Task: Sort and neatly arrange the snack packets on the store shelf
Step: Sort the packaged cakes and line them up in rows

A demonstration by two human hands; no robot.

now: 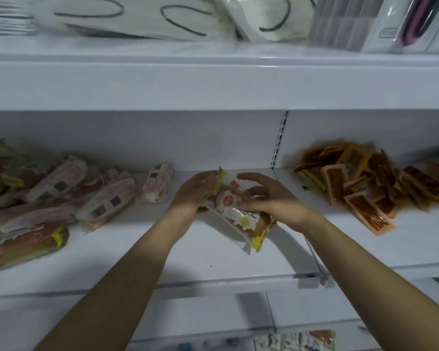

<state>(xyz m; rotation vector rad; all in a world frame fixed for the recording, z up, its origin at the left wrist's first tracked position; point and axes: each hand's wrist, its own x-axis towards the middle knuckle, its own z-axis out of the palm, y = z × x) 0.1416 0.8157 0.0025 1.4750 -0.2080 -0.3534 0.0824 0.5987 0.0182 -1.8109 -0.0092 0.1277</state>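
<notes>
Both hands, left (195, 191) and right (266, 198), pinch one packet (241, 214) mid-shelf (213, 262); orange pile (360, 181) right of packet.

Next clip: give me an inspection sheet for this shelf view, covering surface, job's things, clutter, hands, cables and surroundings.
Surface: white shelf, bare in front of the hands.
Job's things: yellow-edged packet held in the middle; pink packets heaped at left; orange sachets piled at right.
Clutter: nothing seen.
Hands: left hand grips the packet's far end; right hand holds its near side.
Cables: nothing seen.
Surroundings: upper shelf with white bags; more packets below, blurred.
</notes>
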